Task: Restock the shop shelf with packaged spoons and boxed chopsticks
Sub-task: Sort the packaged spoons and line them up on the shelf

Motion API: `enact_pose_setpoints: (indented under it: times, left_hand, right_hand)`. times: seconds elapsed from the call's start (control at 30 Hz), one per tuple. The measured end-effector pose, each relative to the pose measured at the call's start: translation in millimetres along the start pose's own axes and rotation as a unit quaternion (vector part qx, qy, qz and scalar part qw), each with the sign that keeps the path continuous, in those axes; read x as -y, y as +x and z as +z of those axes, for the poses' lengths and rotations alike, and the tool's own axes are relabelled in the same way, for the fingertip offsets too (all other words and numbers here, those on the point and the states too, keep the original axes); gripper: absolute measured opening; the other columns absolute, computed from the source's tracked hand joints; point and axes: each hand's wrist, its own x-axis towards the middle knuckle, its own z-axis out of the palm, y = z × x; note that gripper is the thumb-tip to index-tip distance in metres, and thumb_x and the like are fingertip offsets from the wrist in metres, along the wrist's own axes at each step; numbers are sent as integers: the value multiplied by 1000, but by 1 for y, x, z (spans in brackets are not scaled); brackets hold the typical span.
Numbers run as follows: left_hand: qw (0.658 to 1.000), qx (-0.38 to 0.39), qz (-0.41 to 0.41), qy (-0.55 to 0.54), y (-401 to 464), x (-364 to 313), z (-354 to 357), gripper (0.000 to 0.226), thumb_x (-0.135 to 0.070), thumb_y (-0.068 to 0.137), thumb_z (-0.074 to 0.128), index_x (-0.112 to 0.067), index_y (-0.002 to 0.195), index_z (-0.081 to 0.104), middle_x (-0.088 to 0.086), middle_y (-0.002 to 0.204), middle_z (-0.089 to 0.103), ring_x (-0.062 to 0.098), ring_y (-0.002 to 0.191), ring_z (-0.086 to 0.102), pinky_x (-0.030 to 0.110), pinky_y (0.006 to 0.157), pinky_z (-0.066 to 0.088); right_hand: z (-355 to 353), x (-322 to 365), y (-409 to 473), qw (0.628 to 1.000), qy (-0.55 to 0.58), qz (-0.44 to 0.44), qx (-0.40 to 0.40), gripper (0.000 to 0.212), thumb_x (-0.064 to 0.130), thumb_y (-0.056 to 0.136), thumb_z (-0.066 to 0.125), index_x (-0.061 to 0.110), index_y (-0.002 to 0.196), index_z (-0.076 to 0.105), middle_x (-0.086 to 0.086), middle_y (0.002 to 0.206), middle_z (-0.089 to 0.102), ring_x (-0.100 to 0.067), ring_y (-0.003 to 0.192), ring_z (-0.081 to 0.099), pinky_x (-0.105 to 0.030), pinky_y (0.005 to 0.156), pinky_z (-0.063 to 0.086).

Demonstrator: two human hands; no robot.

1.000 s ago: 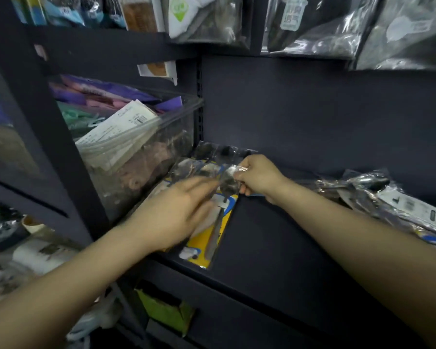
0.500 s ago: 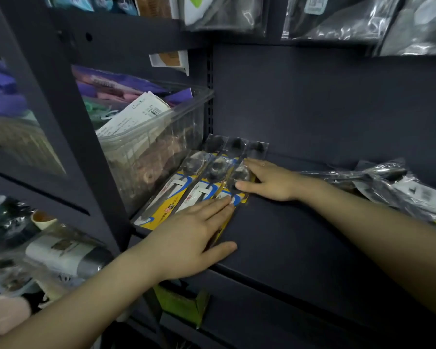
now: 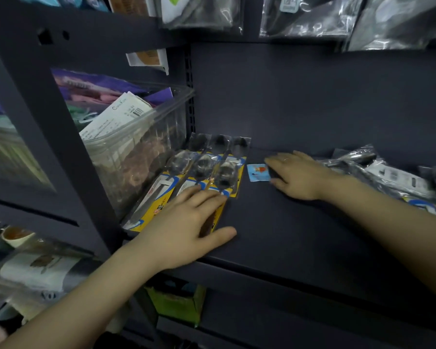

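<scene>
The left hand (image 3: 186,230) lies flat, fingers straight, pressing down on the near end of the spoon packs (image 3: 199,177), with its thumb spread out onto the bare shelf (image 3: 300,235). It grasps nothing. The right hand (image 3: 297,176) is also relaxed and palm down on the shelf, fingers pointing left; its fingertips sit at the right edge of a small blue card (image 3: 258,172), and the blur there makes it hard to tell whether they actually touch it.

The spoon packs are three long clear sleeves with yellow and blue backing, side by side at the shelf's left end, running from the front edge toward the back wall. The blue card lies just right of them, between the packs and the right hand. Tight against the packs on the left stands a clear plastic bin (image 3: 136,147) stuffed with paper and coloured goods. On the right of the shelf lies a loose heap of shiny bagged items (image 3: 383,172), behind the right forearm.
</scene>
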Motion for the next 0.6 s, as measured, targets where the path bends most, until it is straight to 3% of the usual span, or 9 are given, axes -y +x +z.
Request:
enact_pose_setpoints:
  times: [0.07,0.17,0.27,0.37,0.43,0.53,0.6]
  left_hand:
    - [999,-44,27,-5,4,-2,-1,91,-81,71,8,-26,135,42,-6,141,43,17,133,34,36,112,30]
    - [994,-90,55,-6,14,-17,-4,76,-71,78,26,-19,126,53,-1,133,52,19,126,45,34,108,36]
    - [993,-100,54,-18,30,-41,-4,65,-59,78,31,-19,124,55,-1,132,52,20,124,47,32,107,35]
    - [991,-103,73,-49,49,-71,-1,62,-54,78,31,-19,124,53,-3,130,52,18,121,49,36,104,41]
    - [990,-95,88,-59,63,-93,4,55,-48,82,33,-19,124,52,-4,129,51,17,118,51,35,100,43]
    - [989,-82,102,-70,90,-120,17,38,-27,90,44,-19,127,49,-3,132,49,19,119,51,38,100,42]
    - [991,-33,119,-49,112,-136,28,44,-16,91,46,-21,134,41,-4,142,40,19,127,44,37,106,38]
  right_hand:
    - [-2,-12,-6,999,-34,9,-6,54,20,91,42,14,142,29,-7,143,43,-24,131,39,-37,113,21]
    - [-6,-23,-15,993,-98,-27,-57,42,10,86,46,15,127,46,-6,127,52,-26,117,46,-33,100,32]
    - [-19,-36,-37,990,-85,-57,-94,31,10,89,46,18,117,54,-7,117,55,-29,110,51,-35,92,37]
    - [-39,-66,-73,986,-39,-80,-140,19,8,84,51,14,100,59,-12,100,57,-35,86,60,-38,73,48]
    - [-48,-95,-101,972,-73,-92,-202,17,8,75,53,10,88,62,-10,88,65,-33,75,64,-32,64,46]
    - [-46,-123,-139,971,-68,-99,-206,19,8,73,60,11,89,68,-7,92,71,-31,82,66,-33,66,49]
    - [-35,-130,-156,977,-31,-124,-171,16,11,76,60,12,89,69,-6,98,70,-30,86,65,-36,66,55]
